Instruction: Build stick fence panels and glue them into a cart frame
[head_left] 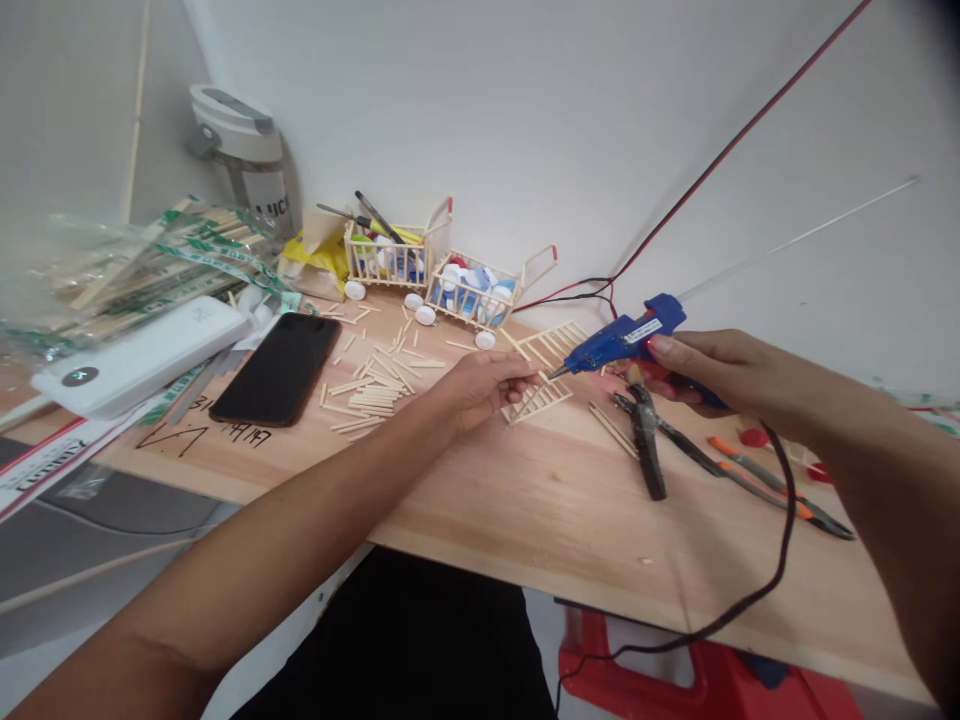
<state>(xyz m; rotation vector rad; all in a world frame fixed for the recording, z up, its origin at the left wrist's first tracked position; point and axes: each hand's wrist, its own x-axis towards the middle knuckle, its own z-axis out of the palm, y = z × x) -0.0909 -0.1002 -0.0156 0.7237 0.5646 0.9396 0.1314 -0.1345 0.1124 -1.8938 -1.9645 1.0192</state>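
Observation:
My right hand (697,365) is wrapped round a blue hot glue gun (619,338), its nozzle pointing down and left. A clear glue stick (735,268) sticks out of the back of the gun. My left hand (491,388) is closed in a pinch close by the nozzle tip; what its fingertips hold is too small to make out. Just under those fingertips lies a small ladder-like frame of wooden sticks (546,402). Another slatted stick frame (555,343) lies behind it, partly hidden by the glue gun.
Loose cut sticks (375,395) lie left of my left hand, beside a black phone (277,368). Two small stick carts (469,295) with white wheels stand at the wall. Pliers (646,440) and orange-handled cutters (772,485) lie right. The gun's black cord (784,530) hangs over the front edge.

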